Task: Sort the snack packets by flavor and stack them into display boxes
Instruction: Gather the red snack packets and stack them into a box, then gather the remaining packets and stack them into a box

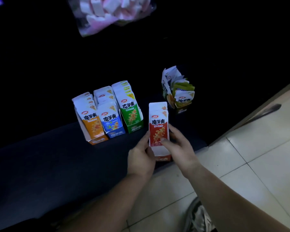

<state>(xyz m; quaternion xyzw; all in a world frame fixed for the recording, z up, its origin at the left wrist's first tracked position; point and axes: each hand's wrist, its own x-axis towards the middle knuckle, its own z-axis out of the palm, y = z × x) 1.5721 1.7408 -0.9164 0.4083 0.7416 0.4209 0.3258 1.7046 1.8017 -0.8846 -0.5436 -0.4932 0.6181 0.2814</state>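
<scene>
A single wide-angle view, worn on the person's head, looks forward and steeply down from close above the near edge of the dark counter [57,156]. The row of display boxes [107,114] sits mid-frame, slightly left. The far counter sinks into darkness, with a clear bag [110,12] cut by the top edge. Tiled floor [241,156] fills the near right, and a shoe [197,216] shows at the bottom edge.
</scene>
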